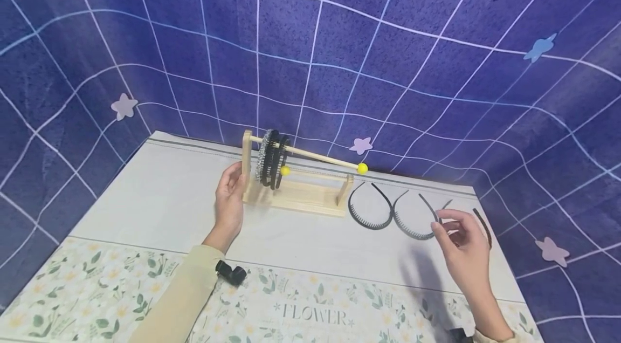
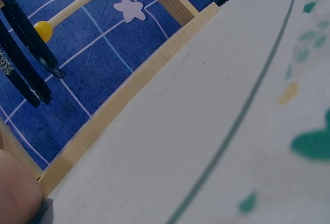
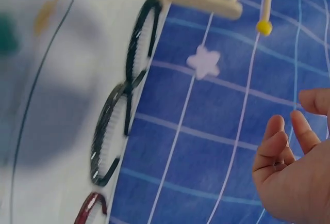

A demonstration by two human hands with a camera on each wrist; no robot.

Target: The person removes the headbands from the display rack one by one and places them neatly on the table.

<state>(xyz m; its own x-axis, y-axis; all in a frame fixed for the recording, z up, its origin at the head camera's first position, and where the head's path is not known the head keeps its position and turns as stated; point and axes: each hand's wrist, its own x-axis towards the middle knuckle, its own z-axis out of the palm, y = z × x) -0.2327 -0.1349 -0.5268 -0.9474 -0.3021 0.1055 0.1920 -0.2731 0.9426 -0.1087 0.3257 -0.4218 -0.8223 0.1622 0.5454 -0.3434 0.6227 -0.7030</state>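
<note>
My left hand (image 1: 229,200) grips the left upright of a pale wooden stand (image 1: 291,197). Several headbands (image 1: 265,162), black with one glittery silver, hang bunched on the stand's upper rod near that upright. Yellow balls (image 1: 362,168) cap the rods. Over the table's right part, my right hand (image 1: 463,248) hovers with loosely bent fingers; the right wrist view shows nothing between them. Below and left of it lie two black toothed headbands (image 1: 371,226), side by side and touching. A dark red headband (image 3: 88,209) shows partly in the right wrist view; the right hand partly covers that area in the head view.
A white cloth (image 1: 291,246) with a floral front band covers the table. Behind and at the sides hangs a blue grid-patterned curtain (image 1: 301,35) with printed stars, close to the table's back edge.
</note>
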